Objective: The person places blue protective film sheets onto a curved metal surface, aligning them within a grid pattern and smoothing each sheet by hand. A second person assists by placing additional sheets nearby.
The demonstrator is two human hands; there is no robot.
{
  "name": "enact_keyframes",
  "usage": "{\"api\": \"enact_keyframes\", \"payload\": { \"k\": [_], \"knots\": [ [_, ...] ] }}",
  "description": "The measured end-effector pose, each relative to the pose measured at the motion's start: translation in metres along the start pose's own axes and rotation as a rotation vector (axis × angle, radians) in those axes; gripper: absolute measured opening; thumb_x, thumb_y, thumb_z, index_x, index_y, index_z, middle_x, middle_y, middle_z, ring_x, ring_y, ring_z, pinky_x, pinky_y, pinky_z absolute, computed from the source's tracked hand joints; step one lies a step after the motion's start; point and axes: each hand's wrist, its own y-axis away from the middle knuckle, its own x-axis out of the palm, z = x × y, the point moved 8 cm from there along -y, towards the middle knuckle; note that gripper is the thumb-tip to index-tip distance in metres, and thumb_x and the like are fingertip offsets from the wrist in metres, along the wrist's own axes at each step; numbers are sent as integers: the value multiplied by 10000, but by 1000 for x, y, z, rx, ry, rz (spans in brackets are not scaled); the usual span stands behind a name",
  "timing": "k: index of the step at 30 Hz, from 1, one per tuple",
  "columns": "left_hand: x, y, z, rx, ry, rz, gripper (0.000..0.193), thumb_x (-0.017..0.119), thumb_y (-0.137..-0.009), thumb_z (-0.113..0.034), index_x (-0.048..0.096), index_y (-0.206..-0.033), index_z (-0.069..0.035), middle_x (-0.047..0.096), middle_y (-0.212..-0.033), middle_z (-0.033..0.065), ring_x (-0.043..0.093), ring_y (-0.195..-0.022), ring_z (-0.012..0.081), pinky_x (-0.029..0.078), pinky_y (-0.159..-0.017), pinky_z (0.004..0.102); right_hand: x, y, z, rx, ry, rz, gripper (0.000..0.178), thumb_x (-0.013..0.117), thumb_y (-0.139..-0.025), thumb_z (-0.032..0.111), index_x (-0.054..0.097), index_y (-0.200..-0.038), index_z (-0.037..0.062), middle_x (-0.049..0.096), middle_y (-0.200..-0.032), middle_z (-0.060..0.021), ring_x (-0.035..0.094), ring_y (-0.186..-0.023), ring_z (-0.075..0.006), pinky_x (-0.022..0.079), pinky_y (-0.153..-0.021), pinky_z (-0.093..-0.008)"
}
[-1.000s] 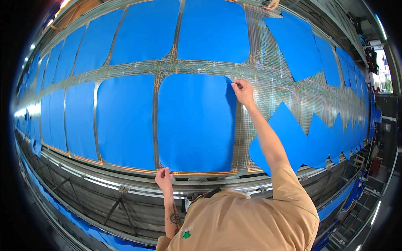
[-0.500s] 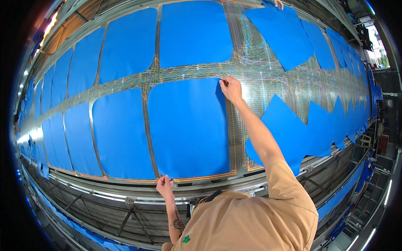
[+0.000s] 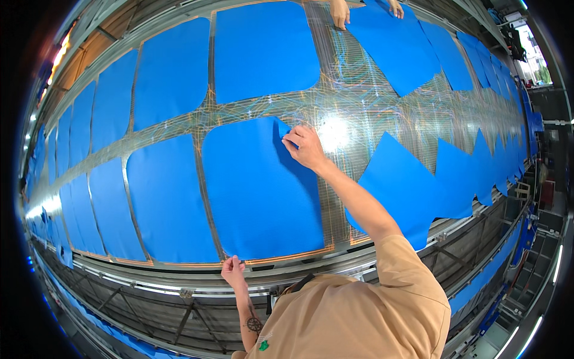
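Observation:
In front of me a blue rounded-corner sheet [image 3: 257, 197] lies on a long table [image 3: 335, 185] covered with fine coloured lines. My right hand [image 3: 306, 147] pinches its far right corner, which is lifted and folded back toward the left, casting a shadow on the sheet. At the near left corner, my left hand [image 3: 234, 271] is closed in a pinch at the sheet's edge; the fingertips hide exactly how much they grip.
More blue sheets [image 3: 167, 197] lie in two rows along the table to the left. Pointed blue pieces [image 3: 397, 185] lie to the right. Across the table, another person's hands [image 3: 340, 14] are at a blue piece [image 3: 397, 48]. A metal rail [image 3: 149, 280] borders the near side.
My right hand has drawn the sheet's far right corner up and leftward, folding it back. My left hand stays at the near left corner. A second hand of the other person has appeared.

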Motion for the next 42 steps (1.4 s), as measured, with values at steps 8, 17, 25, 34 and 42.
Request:
{"api": "enact_keyframes", "payload": {
  "k": [8,17,25,34,42],
  "knots": [
    [-3,-4,5,20,8,18,159,733,-989,-144,694,-984,10,675,-783,33,596,-597,60,492,-542,202,6,4,13,-125,-43,107,65,797,-861,137,760,-910,117,675,-1029,-27,629,-1023,-245,473,-899,-419],
    [-3,-2,4,-3,-3,-6,146,734,-987,-131,690,-985,8,670,-772,33,599,-600,59,494,-542,205,18,9,5,-75,-188,136,73,773,-864,122,744,-918,82,701,-1215,-84,612,-1238,-341,492,-1039,-483],
    [-2,-1,3,9,15,4,149,731,-990,-136,690,-989,7,670,-773,28,602,-605,59,505,-549,208,-11,-10,-89,391,111,-130,126,717,-859,185,708,-866,60,674,-955,-137,627,-961,-353,463,-848,-505],
    [-3,-1,3,-3,2,-13,162,740,-987,-154,702,-988,4,669,-779,23,602,-616,56,498,-552,206,1,-25,-133,524,-86,63,169,739,-862,228,736,-815,66,654,-806,-113,629,-875,-323,433,-835,-486],
    [-2,0,2,33,-16,3,167,743,-988,-152,699,-970,8,656,-754,16,577,-597,47,464,-539,205,3,-23,-135,523,-94,24,168,748,-880,201,730,-807,51,665,-804,-106,638,-859,-304,433,-874,-481]
  ]
}}
